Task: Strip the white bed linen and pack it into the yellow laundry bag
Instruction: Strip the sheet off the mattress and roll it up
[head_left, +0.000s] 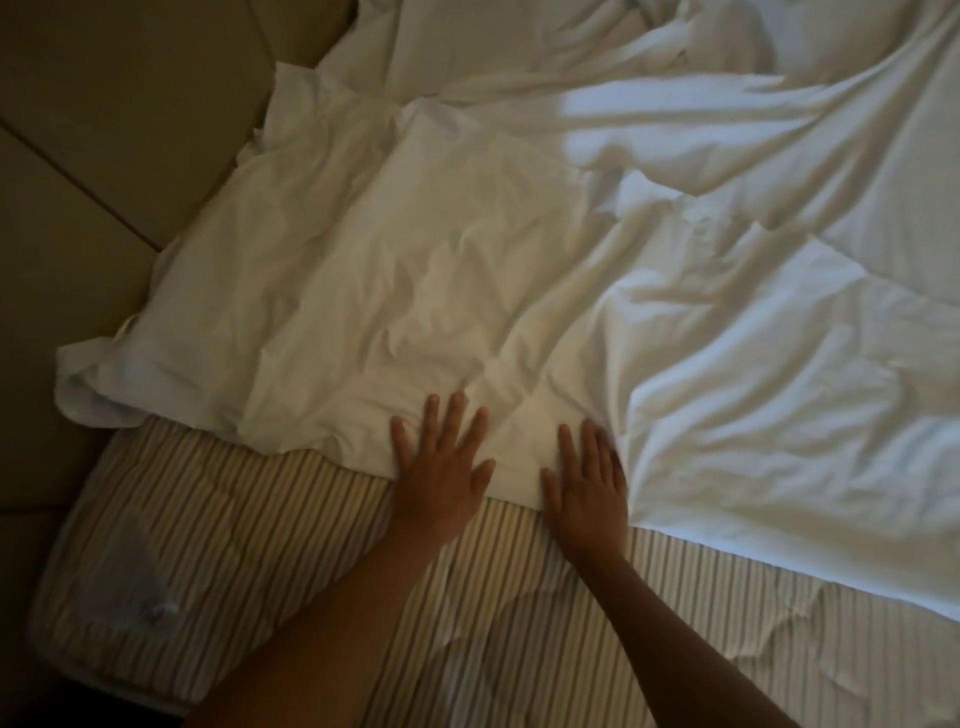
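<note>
The room is dim, and the crumpled white bed linen (467, 270) runs past the top and right edges, so its full extent is hidden. It covers the far part of the striped mattress (218, 545), leaving the near strip bare. The left hand (441, 462) and right hand (587, 483) lie flat side by side, fingers straight and spread, pressing on the near folded edge of the linen and gripping nothing. A beige padded headboard (104, 130) borders the bed at left.
</note>
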